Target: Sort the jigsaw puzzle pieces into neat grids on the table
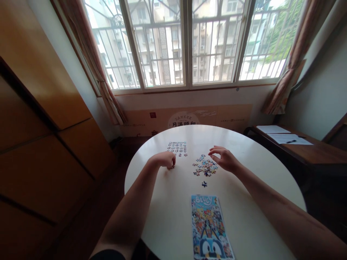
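So the left hand had a piece pinched just nearside of the rows, while the right hand, loose and seemingly holding nothing, was way nearer the pile, right at its right edge.

Tabletop smooth, glossy; picture sheet paper; cabinet glossy, wood-like; curtain cloth; side table wood-like.

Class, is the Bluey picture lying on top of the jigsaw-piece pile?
No, the Bluey picture lies on the round table, nearer the camera than the jigsaw-piece pile.
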`<action>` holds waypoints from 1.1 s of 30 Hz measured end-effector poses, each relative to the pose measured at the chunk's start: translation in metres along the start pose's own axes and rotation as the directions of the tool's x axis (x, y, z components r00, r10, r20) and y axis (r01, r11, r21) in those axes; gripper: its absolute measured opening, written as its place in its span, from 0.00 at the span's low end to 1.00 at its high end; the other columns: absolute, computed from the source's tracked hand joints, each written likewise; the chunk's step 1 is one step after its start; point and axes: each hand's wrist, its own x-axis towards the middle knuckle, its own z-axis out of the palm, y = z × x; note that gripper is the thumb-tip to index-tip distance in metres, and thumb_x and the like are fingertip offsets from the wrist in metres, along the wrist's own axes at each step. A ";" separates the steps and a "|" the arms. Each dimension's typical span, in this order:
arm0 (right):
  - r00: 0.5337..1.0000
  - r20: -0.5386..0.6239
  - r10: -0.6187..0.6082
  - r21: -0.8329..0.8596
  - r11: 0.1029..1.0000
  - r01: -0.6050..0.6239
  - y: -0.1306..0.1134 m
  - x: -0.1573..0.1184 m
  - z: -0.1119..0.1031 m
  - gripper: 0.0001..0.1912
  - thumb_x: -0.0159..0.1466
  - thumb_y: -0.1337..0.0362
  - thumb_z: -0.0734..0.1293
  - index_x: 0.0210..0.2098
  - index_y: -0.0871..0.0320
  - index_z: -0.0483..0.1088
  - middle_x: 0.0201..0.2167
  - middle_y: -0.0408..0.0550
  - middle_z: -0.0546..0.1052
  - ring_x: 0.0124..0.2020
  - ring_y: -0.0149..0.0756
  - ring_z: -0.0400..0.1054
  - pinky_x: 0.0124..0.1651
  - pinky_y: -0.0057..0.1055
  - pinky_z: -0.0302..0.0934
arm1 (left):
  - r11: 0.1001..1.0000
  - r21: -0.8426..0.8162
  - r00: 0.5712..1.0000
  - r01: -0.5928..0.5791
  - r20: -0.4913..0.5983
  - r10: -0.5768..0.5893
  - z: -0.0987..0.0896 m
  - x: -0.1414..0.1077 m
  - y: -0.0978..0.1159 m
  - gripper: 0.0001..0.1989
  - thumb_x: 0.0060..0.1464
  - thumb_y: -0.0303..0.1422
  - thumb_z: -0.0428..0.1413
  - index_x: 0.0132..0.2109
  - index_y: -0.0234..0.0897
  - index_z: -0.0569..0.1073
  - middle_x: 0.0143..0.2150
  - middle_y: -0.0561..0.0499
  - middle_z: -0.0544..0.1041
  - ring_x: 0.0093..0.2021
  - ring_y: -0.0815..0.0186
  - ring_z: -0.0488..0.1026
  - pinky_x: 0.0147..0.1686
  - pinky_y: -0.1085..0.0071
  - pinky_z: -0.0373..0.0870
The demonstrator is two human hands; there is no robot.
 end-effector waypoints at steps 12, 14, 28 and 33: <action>1.000 0.008 -0.008 -0.007 1.000 0.008 0.006 0.000 0.001 0.10 0.62 0.61 0.64 0.36 0.53 0.78 0.45 0.50 0.79 0.56 0.46 0.68 0.61 0.47 0.59 | 0.932 -0.223 0.950 0.286 -0.062 -0.306 -0.006 -0.007 -0.063 0.17 0.35 0.27 0.57 0.38 0.35 0.77 0.35 0.47 0.80 0.30 0.65 0.73 0.24 0.76 0.67; 1.000 0.007 -0.019 -0.004 1.000 0.019 0.007 0.000 0.001 0.10 0.62 0.61 0.64 0.36 0.53 0.78 0.45 0.50 0.79 0.56 0.46 0.68 0.61 0.46 0.59 | 0.937 -0.245 0.964 0.251 -0.027 -0.265 -0.006 -0.008 -0.063 0.15 0.37 0.30 0.58 0.37 0.36 0.77 0.32 0.48 0.79 0.31 0.65 0.73 0.24 0.76 0.66; 0.998 -0.012 -0.057 0.025 0.998 0.057 0.010 -0.002 0.005 0.08 0.62 0.64 0.65 0.35 0.53 0.79 0.43 0.50 0.79 0.54 0.48 0.69 0.59 0.48 0.62 | 0.955 -0.211 0.978 0.207 0.056 -0.200 -0.001 0.002 -0.055 0.15 0.38 0.33 0.61 0.37 0.36 0.79 0.27 0.50 0.76 0.25 0.69 0.68 0.20 0.77 0.59; 0.998 0.002 -0.063 0.021 0.998 0.063 0.010 -0.002 0.005 0.09 0.62 0.63 0.65 0.35 0.53 0.78 0.44 0.50 0.79 0.54 0.49 0.69 0.58 0.48 0.62 | 0.946 -0.219 0.971 0.240 0.031 -0.239 0.000 0.001 -0.061 0.14 0.39 0.33 0.61 0.37 0.35 0.79 0.26 0.51 0.75 0.25 0.69 0.67 0.20 0.77 0.59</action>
